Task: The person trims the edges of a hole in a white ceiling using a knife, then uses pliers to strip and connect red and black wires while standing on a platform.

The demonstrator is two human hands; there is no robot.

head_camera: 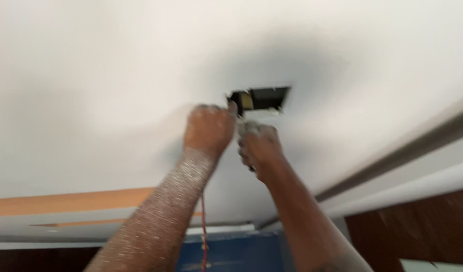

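Observation:
Both my arms reach up to a white ceiling (116,85). A small rectangular hole (264,98) is cut in it, dark inside with a pale strip at its left. My left hand (209,128) is fisted just below the hole's left corner, dusted with white powder. My right hand (259,148) is closed beside it, gripping a small tool (243,126) whose shape is blurred. Both hands touch each other under the hole's lower edge.
A red cord (204,226) hangs down between my forearms. A grey ceiling moulding (402,151) runs diagonally at the right above dark wood panelling (417,226). An orange strip (65,201) lies at the lower left, a blue surface (236,252) below.

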